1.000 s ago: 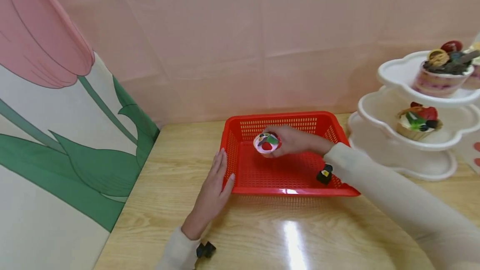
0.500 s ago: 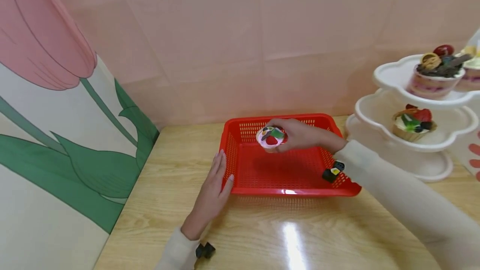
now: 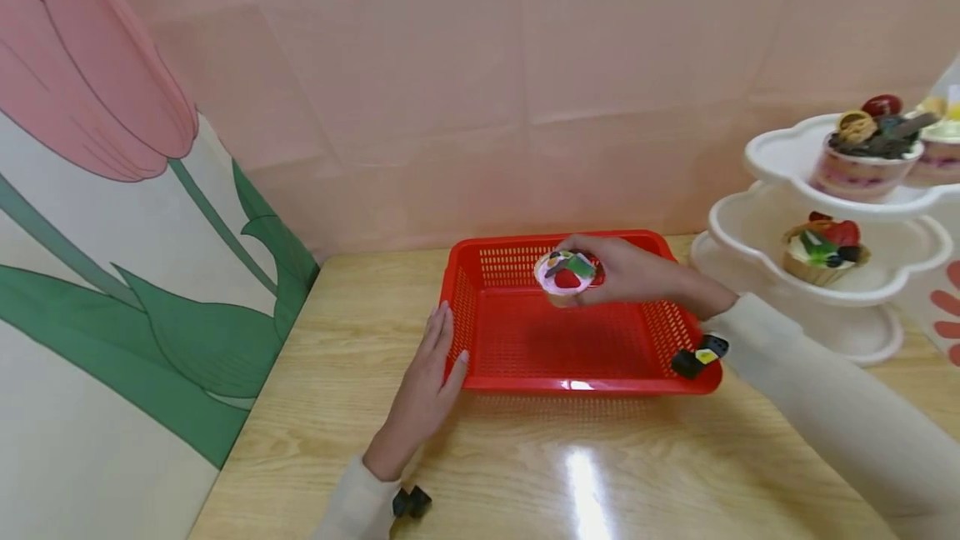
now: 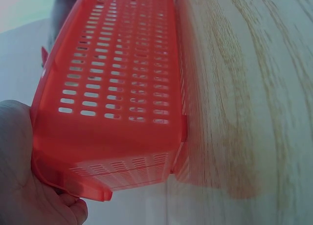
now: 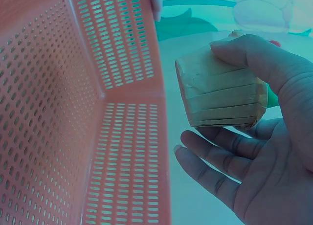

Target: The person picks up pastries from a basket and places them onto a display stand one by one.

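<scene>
My right hand (image 3: 626,272) holds a fruit tart (image 3: 566,275) between thumb and fingers above the red basket (image 3: 577,384). Pink cream, a strawberry and a green leaf top the tart; its pale, pleated side shows in the right wrist view, where the thumb (image 5: 244,54) lies along it. Two lower fingers there are spread away from the tart. At the basket's front left corner rests my left hand (image 3: 423,382), its fingers straight along the left rim and its thumb by the front rim. The left wrist view shows that hand right at the basket's corner.
On the right stands a white tiered stand (image 3: 750,252). A chocolate-topped dessert cup (image 3: 866,161) and part of another are on its upper tier, a second fruit tart (image 3: 825,252) on the tier below. A pink backdrop (image 3: 420,90) hangs behind the wooden table (image 3: 360,298).
My right hand has lifted the fruit tart from the basket's inside and shifted it to the right. The left hand has stayed at the basket's corner. The head view has shifted slightly.
</scene>
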The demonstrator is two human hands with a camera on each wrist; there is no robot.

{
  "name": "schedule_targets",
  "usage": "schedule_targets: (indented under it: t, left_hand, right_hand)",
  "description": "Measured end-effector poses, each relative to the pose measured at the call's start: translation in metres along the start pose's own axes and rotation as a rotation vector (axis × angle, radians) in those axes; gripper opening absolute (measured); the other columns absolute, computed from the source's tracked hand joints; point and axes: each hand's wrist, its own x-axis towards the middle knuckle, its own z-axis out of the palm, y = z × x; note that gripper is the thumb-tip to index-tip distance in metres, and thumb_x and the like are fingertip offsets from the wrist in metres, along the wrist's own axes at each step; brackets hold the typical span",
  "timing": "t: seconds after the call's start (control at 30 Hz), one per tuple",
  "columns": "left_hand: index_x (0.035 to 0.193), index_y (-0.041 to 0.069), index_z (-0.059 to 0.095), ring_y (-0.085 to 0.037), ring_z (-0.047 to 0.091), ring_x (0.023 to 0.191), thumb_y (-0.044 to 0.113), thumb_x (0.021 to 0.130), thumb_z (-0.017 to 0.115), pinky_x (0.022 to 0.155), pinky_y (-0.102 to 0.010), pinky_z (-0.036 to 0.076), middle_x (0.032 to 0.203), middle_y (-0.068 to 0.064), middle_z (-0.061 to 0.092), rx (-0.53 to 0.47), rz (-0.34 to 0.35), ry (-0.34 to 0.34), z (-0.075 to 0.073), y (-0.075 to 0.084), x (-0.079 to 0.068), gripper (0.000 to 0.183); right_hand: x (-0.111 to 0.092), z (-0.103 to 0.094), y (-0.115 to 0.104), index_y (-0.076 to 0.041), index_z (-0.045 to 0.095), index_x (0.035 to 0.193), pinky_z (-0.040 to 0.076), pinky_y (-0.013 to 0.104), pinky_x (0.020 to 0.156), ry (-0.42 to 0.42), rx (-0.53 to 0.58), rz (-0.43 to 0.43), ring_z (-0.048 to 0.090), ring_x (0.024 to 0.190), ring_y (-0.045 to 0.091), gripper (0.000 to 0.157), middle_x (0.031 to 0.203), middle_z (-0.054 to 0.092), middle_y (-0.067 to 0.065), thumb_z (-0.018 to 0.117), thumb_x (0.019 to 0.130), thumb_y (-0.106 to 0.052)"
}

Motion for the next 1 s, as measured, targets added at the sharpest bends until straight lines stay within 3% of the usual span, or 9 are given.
schedule_targets:
  t: [0.5, 0.77, 1.0]
  left_hand:
    - [0.160, 0.000, 0.023, -0.027, 0.015, 0.155, 0.037, 0.109, 0.045, 0.118, -0.048, 0.027, 0.169, -0.009, 0.015, 0.001, -0.009, -0.005, -0.001, 0.001, 0.000, 0.067]
    - [0.160, 0.001, 0.022, -0.027, 0.015, 0.155, 0.030, 0.108, 0.050, 0.119, -0.048, 0.027, 0.170, -0.009, 0.015, 0.000, -0.007, -0.005, 0.000, -0.001, 0.000, 0.066]
    - [0.160, 0.001, 0.022, -0.025, 0.014, 0.155, 0.038, 0.109, 0.044, 0.119, -0.047, 0.025, 0.170, -0.009, 0.015, -0.009, -0.001, -0.008, 0.000, -0.002, 0.000, 0.067]
  right_hand:
    - [-0.039, -0.017, 0.001, -0.012, 0.055, 0.133, 0.057, 0.030, 0.078, 0.089, 0.057, 0.026, 0.059, 0.100, 0.023, 0.065, 0.115, 0.063, 0.002, 0.089, 0.078, -0.016]
    - [-0.060, -0.020, -0.005, -0.012, 0.053, 0.134, 0.056, 0.028, 0.081, 0.139, 0.104, 0.099, 0.058, 0.104, 0.024, 0.065, 0.117, 0.062, 0.004, 0.088, 0.080, -0.017]
    - [-0.085, -0.025, -0.010, -0.014, 0.052, 0.138, 0.055, 0.026, 0.080, 0.206, 0.026, 0.181, 0.061, 0.100, 0.020, 0.070, 0.116, 0.065, 0.004, 0.089, 0.079, -0.025]
